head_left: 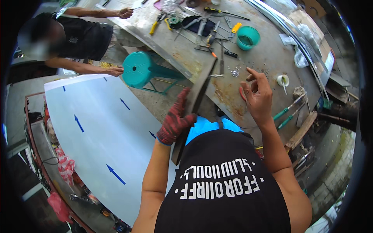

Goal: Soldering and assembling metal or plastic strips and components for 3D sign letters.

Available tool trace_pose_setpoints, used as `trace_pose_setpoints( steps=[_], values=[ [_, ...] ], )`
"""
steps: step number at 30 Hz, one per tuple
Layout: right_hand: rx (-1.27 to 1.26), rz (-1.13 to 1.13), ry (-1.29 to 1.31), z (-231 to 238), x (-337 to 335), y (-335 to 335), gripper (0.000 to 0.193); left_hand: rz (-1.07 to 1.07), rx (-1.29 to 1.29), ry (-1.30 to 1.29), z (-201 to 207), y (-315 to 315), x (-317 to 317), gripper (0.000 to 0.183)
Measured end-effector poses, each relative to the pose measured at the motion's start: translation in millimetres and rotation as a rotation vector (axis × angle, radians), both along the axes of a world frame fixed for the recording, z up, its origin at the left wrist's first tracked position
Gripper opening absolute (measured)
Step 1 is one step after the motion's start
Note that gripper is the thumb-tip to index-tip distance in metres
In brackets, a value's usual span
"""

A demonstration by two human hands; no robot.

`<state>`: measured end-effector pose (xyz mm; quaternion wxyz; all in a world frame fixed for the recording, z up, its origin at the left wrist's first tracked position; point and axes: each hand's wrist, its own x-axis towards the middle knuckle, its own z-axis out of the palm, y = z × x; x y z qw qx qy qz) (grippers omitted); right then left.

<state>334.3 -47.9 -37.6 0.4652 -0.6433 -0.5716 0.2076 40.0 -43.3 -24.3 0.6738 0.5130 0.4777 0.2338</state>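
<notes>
My left hand (176,120), in a red and black work glove, grips a long, narrow dark metal bar (198,91). The bar slants from beside my waist up to the table's edge, and its far tip reaches over the tabletop. My right hand (257,95) is bare and hovers above the table, fingers half bent and apart, with nothing visible between them. Close beside its thumb shows a curved red piece (243,94), mostly hidden by the hand. Small shiny metal bits (234,73) lie in a pile just beyond my right hand.
On the metal table (229,95) are a teal bowl (248,38), a white cup (283,80), pliers and several screwdrivers. Teal-handled cutters (285,116) lie right. A teal stool (138,70) and a co-worker (83,40) are at left, beyond a large pale sheet with blue arrows (97,116).
</notes>
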Motion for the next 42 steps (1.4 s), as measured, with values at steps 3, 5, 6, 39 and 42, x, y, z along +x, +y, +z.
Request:
trace_pose_setpoints(
  steps=[3, 5, 6, 39, 42],
  values=[
    [-0.088, -0.11, 0.014, -12, 19, -16, 0.036, 0.093, -0.061, 0.022, 13, 3, -6, 0.098],
    [-0.093, -0.132, 0.018, -23, 32, -24, 0.033, 0.102, -0.061, 0.081, 12, 5, -10, 0.098],
    [-0.089, -0.146, 0.027, -27, 36, -28, 0.03, 0.068, 0.022, 0.13, 7, 5, -12, 0.096],
    [0.05, 0.22, 0.093, 19, -30, 24, 0.009, 0.063, -0.279, -0.13, 1, -18, -5, 0.089],
    [0.026, 0.238, 0.064, 22, -27, 25, 0.009, 0.065, -0.279, -0.166, -2, -18, -5, 0.086]
  ],
)
